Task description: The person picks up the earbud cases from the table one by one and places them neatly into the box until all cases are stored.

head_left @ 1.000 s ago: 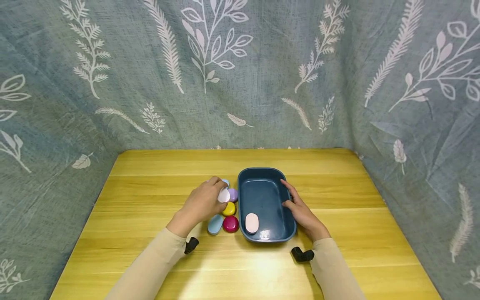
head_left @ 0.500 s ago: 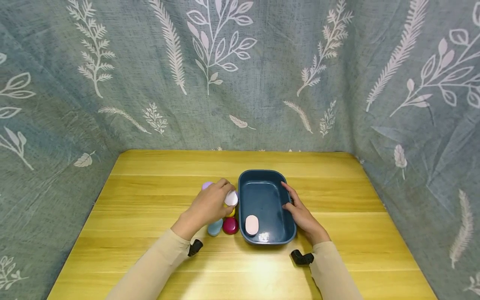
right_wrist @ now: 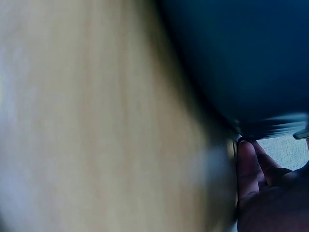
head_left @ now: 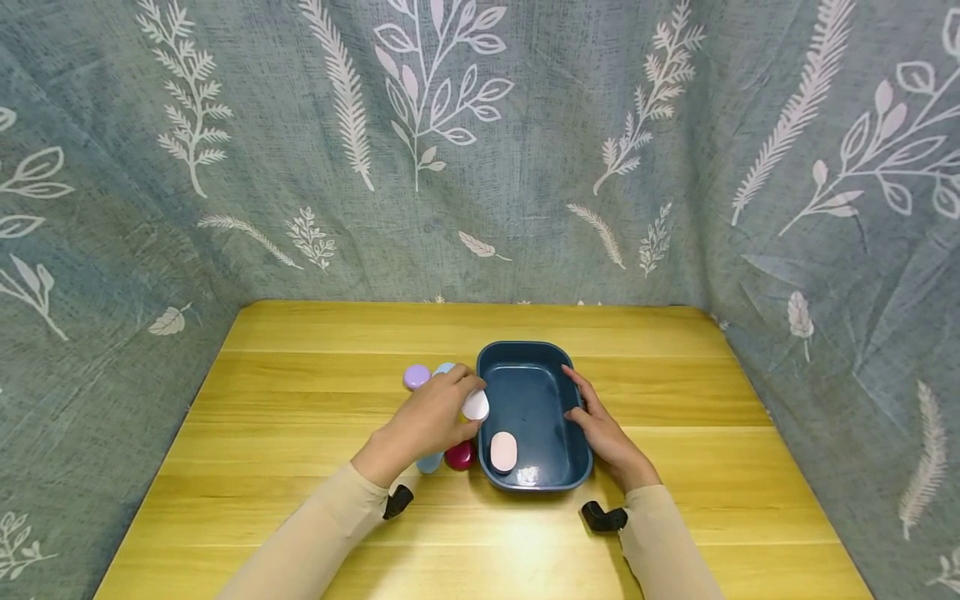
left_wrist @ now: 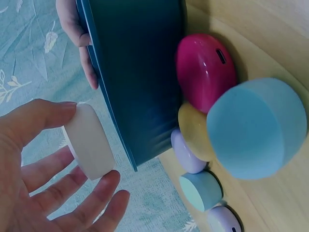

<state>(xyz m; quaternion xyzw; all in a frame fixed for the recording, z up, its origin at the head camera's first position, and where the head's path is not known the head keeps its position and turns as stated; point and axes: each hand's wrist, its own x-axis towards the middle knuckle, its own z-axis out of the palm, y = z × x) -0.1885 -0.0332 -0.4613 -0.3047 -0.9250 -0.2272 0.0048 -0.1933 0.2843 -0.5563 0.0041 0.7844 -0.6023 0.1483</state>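
My left hand (head_left: 435, 421) pinches a small white rounded block (head_left: 477, 405) between thumb and fingertips, at the left rim of a dark blue bin (head_left: 536, 408). In the left wrist view the white block (left_wrist: 91, 142) stands tilted between thumb and fingers, apart from the bin wall. A pale pink oval piece (head_left: 504, 450) lies inside the bin at its near left corner. My right hand (head_left: 611, 437) grips the bin's right rim, with thumb and a finger over the edge. In the right wrist view some of its fingers (right_wrist: 247, 166) show beside the bin, dark and blurred.
Left of the bin lie several smooth rounded pieces: magenta (left_wrist: 205, 72) with a slot, yellow (left_wrist: 194, 130), light blue (left_wrist: 241, 130) and lilac (head_left: 417, 377). My left hand partly covers them in the head view. A patterned curtain (head_left: 450, 167) hangs behind the wooden table (head_left: 315, 467).
My left hand has moved right with the white block, from above the rounded pieces to the bin's left rim. The lilac piece has come into view behind it. My right hand stays on the bin.
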